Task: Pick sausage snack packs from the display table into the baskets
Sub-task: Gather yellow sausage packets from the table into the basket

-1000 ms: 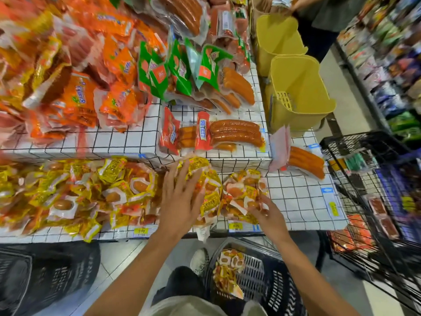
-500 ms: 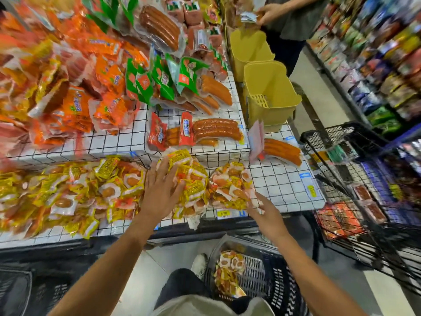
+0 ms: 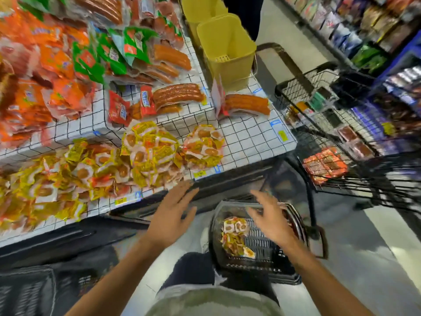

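Yellow sausage snack packs [image 3: 150, 153] lie heaped along the front of the white wire-grid display table [image 3: 250, 135], with a smaller heap [image 3: 204, 147] to their right. A black basket [image 3: 262, 245] stands on the floor below the table edge and holds a few of the same packs [image 3: 234, 238]. My left hand [image 3: 173, 215] hovers with spread fingers just off the table's front edge and holds nothing. My right hand [image 3: 266, 215] hangs above the basket with straight fingers, also holding nothing.
Orange and green sausage packs [image 3: 57, 65] fill the upper tier. Two yellow bins [image 3: 227, 49] stand at the table's far right. A black wire cart [image 3: 341, 137] with red packs is on the right. Another dark basket [image 3: 27, 290] sits at lower left. A person stands behind the bins.
Both hands have drawn back from the yellow pack heaps toward me; the left left the pile, the right moved over the basket. The view shifted left and down.
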### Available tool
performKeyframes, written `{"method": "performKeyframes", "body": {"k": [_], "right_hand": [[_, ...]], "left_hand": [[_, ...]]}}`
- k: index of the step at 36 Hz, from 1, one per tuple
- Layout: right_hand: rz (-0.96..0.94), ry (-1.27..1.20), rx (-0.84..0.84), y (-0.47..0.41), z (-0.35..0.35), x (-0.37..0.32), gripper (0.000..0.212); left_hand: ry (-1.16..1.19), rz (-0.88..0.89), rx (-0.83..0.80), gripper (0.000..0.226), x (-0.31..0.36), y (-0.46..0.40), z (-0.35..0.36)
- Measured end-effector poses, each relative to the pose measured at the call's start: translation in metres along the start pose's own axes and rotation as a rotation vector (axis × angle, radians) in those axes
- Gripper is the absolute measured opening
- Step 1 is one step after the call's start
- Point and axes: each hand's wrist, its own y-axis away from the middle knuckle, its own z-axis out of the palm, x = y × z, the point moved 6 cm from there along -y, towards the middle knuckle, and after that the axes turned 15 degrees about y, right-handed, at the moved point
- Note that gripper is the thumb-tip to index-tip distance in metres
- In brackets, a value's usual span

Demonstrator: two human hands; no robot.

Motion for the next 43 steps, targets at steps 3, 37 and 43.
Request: {"method": "performKeyframes", "body": {"k": [3,37,43], "right_hand": [[0.073,-0.039,-0.041,0.021,0.024,0.032,0.055],[0.738,-0.291,-0.294,-0.056,0.480,0.348,0.050],[0.716,-0.264,-0.490,-0.094,0.582,0.391,0.092]], "left_hand": [[0.008,-0.007,-0.144,0.050,-0.004,0.006,0.043],[-0.332,0.044,-1.040,0.063,-0.322,-0.092,0.566],[-0.362,-0.003,-1.092,0.068,-0.374,-0.089,0.615]]}}
